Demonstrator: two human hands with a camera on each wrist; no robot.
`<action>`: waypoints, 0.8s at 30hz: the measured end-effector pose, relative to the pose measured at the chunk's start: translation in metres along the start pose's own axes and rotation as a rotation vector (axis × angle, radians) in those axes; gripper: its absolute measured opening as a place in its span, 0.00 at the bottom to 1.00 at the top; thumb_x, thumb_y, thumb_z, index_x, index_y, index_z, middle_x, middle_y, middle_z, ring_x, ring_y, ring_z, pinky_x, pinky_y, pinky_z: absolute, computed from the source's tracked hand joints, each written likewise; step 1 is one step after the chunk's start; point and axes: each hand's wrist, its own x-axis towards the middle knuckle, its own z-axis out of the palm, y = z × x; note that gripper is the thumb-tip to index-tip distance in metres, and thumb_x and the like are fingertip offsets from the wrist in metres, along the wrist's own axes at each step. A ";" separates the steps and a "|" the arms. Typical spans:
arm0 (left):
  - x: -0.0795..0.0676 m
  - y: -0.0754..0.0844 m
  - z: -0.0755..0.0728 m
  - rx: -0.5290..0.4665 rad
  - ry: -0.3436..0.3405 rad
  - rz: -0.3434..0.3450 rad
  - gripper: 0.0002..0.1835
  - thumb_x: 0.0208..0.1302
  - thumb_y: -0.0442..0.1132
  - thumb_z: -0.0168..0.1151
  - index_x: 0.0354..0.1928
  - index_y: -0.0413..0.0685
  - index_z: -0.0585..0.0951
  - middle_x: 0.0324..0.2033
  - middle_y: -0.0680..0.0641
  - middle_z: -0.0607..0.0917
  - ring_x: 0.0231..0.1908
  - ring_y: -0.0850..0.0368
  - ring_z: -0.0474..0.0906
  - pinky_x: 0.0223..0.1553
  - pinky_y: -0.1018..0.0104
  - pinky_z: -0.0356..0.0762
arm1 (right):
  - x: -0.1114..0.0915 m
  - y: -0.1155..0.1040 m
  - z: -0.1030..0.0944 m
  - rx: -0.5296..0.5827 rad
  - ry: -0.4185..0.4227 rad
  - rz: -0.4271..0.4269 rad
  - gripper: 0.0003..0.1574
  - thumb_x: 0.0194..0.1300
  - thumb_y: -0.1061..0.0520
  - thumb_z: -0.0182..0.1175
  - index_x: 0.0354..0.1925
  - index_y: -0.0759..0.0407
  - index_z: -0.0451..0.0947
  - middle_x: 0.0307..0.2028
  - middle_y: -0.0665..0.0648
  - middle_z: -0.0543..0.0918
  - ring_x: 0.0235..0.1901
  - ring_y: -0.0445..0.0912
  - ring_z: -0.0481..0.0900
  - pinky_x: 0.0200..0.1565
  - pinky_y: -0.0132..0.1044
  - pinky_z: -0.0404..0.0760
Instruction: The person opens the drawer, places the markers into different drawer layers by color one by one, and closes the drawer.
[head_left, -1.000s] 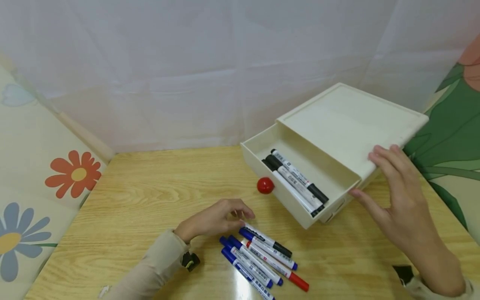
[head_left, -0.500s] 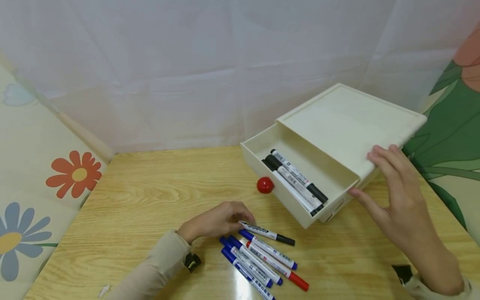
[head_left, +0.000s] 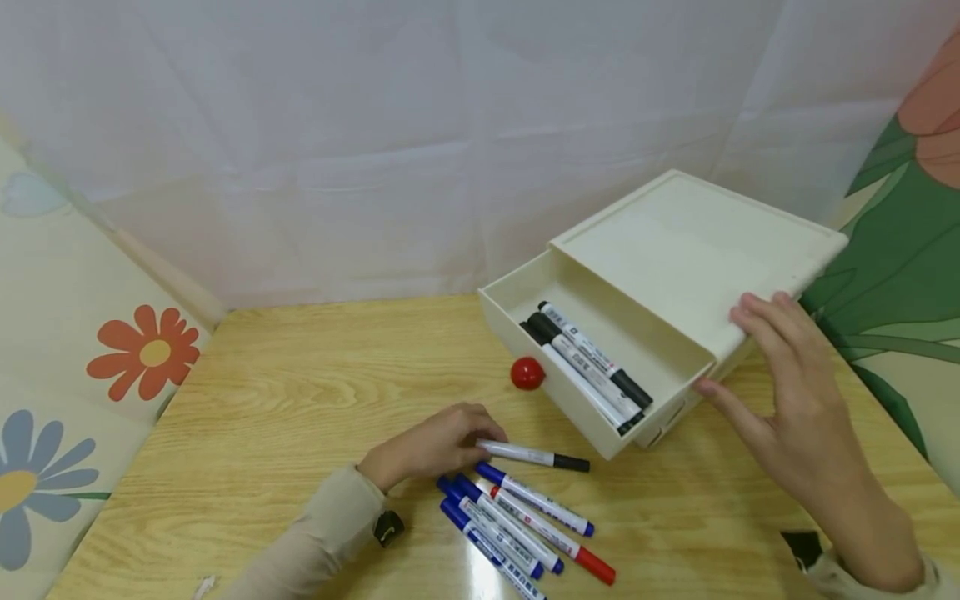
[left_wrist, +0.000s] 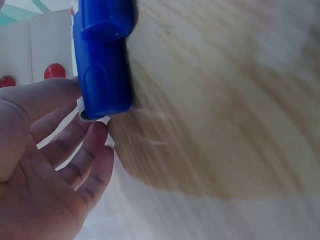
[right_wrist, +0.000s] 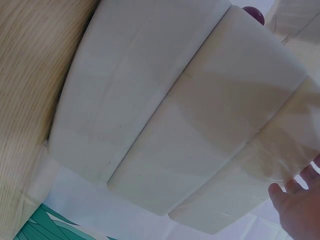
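By its left end, my left hand (head_left: 438, 442) pinches a white marker with a black cap (head_left: 532, 455), which lies close over the other markers. In the left wrist view, the thumb and fingers (left_wrist: 90, 165) of that hand show beside blue marker caps (left_wrist: 107, 65). My right hand (head_left: 813, 425) rests on the near right edge of a cream drawer box (head_left: 697, 250), fingertips on its top and thumb at the front corner. The box's top drawer (head_left: 491, 310) is pulled out. Black-capped markers (head_left: 592, 367) lie inside it along the front wall.
Several blue-capped markers (head_left: 498, 533) and a red-capped marker (head_left: 555, 533) lie side by side on the wooden table (head_left: 300, 383). A round red knob (head_left: 527, 373) sticks out from the drawer front. A white cloth (head_left: 337, 150) hangs behind the table.
My left hand has pinched the black-capped marker and swung it away from the blue ones, turning it nearly level across the view. The right hand has stayed on the box.
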 end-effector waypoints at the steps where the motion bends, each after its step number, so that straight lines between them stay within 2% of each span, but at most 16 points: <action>1: 0.000 0.000 0.001 0.010 0.005 -0.005 0.13 0.66 0.35 0.64 0.52 0.49 0.84 0.45 0.53 0.84 0.48 0.62 0.77 0.55 0.67 0.77 | 0.000 0.000 0.000 0.000 -0.003 0.002 0.53 0.67 0.28 0.51 0.58 0.77 0.70 0.59 0.76 0.72 0.73 0.58 0.61 0.77 0.43 0.54; 10: 0.004 0.001 0.004 0.056 0.022 -0.059 0.13 0.66 0.38 0.65 0.51 0.49 0.85 0.43 0.54 0.82 0.43 0.65 0.75 0.52 0.68 0.78 | 0.001 -0.001 0.000 0.008 0.001 -0.004 0.53 0.67 0.28 0.51 0.58 0.78 0.70 0.59 0.76 0.72 0.73 0.58 0.61 0.77 0.43 0.54; 16: 0.005 0.003 0.005 0.079 0.027 -0.068 0.12 0.65 0.38 0.65 0.50 0.49 0.85 0.41 0.55 0.82 0.40 0.66 0.74 0.49 0.70 0.78 | 0.001 -0.002 0.000 0.011 0.004 -0.012 0.52 0.67 0.29 0.51 0.58 0.77 0.71 0.59 0.76 0.72 0.73 0.59 0.61 0.77 0.43 0.54; 24: 0.005 0.004 0.002 0.000 0.029 -0.096 0.11 0.67 0.38 0.64 0.50 0.50 0.83 0.42 0.55 0.86 0.40 0.68 0.78 0.48 0.72 0.80 | 0.001 -0.001 0.000 0.006 0.003 -0.015 0.52 0.67 0.28 0.51 0.58 0.78 0.70 0.59 0.77 0.73 0.73 0.59 0.61 0.77 0.43 0.54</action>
